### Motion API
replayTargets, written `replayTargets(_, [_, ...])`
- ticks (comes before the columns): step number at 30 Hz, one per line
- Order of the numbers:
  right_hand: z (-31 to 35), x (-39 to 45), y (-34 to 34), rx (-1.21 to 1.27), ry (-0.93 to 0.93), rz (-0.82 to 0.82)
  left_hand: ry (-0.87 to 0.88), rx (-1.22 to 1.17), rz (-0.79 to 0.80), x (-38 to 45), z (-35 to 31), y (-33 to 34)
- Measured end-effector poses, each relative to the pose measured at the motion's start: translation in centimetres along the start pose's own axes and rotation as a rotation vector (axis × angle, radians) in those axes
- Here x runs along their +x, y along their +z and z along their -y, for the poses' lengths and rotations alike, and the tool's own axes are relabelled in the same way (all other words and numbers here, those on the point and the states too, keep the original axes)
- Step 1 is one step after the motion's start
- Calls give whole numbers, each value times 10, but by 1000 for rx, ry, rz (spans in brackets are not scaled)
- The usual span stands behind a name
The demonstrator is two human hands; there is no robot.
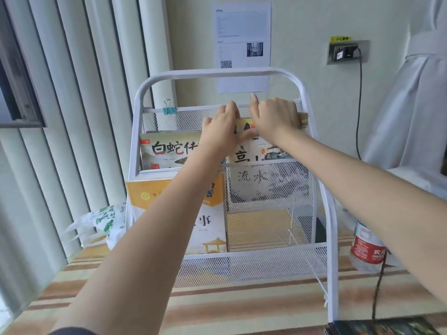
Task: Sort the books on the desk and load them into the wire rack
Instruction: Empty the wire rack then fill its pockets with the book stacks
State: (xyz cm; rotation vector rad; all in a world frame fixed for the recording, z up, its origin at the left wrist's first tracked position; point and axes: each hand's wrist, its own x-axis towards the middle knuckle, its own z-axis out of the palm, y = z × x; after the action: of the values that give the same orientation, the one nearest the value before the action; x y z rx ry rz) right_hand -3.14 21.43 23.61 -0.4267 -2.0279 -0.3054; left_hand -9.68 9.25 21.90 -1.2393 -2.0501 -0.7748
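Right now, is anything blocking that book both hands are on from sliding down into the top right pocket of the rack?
Nothing visible blocks it. Both the left hand and right hand are on the book, which already sits behind the mesh front of the wire rack.

White mesh rack point(275, 259); orange-yellow book point(169, 197); blue binder clip point(168, 110); tan-brown striped desk point(229, 308)

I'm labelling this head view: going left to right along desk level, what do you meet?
Plastic bag → yellow book in the wire rack's left side → empty mesh compartment → water bottle.
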Motion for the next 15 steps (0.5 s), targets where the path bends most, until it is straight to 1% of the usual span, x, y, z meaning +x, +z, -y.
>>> replayTargets(5, [0, -6, 3, 45, -1, -31, 8, 195, 29, -2, -5, 0])
replayTargets(8, [0, -11, 2, 17, -34, -48, -8, 186, 40, -4, -8, -2])
replayTargets(10, [-1, -17, 2, 21, -71, -110, 4, 175, 34, -4, -8, -2])
replayTargets(13, [-3, -22, 0, 39, -29, -190, 50, 191, 26, -5, -10, 1])
replayTargets(15, [-7, -23, -1, 57, -27, -189, 57, 216, 40, -4, -10, 5])
